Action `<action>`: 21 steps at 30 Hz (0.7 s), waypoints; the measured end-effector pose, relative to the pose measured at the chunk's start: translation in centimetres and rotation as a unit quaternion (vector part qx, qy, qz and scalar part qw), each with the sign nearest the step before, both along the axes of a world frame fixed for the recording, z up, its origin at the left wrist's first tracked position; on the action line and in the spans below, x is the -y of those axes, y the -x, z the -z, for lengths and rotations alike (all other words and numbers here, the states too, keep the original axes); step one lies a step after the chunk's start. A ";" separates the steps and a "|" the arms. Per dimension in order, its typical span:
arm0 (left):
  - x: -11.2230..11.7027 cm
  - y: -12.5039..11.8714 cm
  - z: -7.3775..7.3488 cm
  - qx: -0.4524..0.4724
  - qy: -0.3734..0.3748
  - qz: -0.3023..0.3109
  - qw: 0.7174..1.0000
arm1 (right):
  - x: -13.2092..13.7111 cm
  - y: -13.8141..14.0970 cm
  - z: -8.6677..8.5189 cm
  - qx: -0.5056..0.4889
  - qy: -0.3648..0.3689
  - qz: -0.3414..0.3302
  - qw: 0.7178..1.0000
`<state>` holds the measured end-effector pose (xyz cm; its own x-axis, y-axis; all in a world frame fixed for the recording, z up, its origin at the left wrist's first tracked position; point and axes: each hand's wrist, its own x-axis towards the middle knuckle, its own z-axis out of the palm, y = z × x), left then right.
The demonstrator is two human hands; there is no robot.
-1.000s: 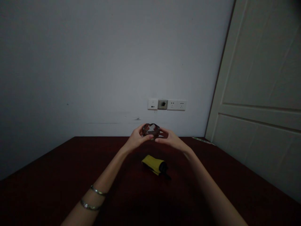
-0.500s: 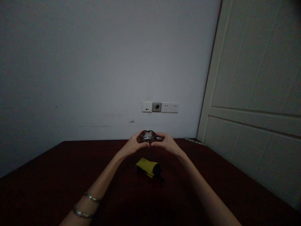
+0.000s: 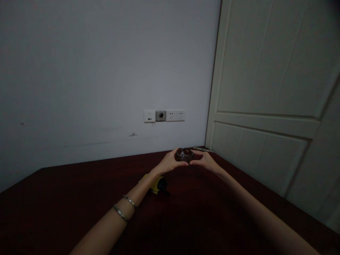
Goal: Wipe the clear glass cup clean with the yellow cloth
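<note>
Between my hands is a small, dark, see-through glass dish (image 3: pixel 184 155) with a shiny, uneven rim. My left hand (image 3: pixel 171 161) grips its left side, fingers behind and thumb along the lower front. From the right, my right hand (image 3: pixel 205 161) holds it the same way, its thumb tip close to the left one. Whether the dish touches the table cannot be told. Nearer to me lies a yellow and black bundle (image 3: pixel 157 185), its dark round end facing right. My left forearm covers part of it.
The dark red table (image 3: pixel 191 219) reaches back to a pale wall (image 3: pixel 106 71) with a row of sockets (image 3: pixel 175 115). A cream panelled door (image 3: pixel 265 88) stands along the right side. Near the far corner lies a thin, light strip (image 3: pixel 202 149).
My view has turned to the right, so wall, sockets and bundle sit further left. Both hands still hold the glass dish, now further right of the bundle, and my left forearm now overlaps the bundle.
</note>
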<state>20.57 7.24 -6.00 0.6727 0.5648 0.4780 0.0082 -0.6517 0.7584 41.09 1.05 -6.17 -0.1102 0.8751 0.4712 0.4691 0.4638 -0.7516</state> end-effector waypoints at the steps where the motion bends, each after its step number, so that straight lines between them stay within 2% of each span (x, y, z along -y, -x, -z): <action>1: 0.0 -0.8 0.5 -0.003 0.001 0.001 1.000 | 0.2 -0.8 0.4 0.003 0.004 0.008 1.000; 6: 0.1 -3.7 3.2 -0.028 0.018 -0.005 0.999 | 1.0 -3.7 2.7 0.024 0.038 0.019 0.999; 13: 0.7 -4.9 6.2 -0.090 0.035 -0.031 0.995 | 1.6 -5.0 5.6 0.061 0.091 0.007 0.994; 21: 0.8 -4.9 8.1 -0.143 0.034 -0.035 0.988 | 1.4 -5.5 7.4 0.107 0.118 0.018 0.987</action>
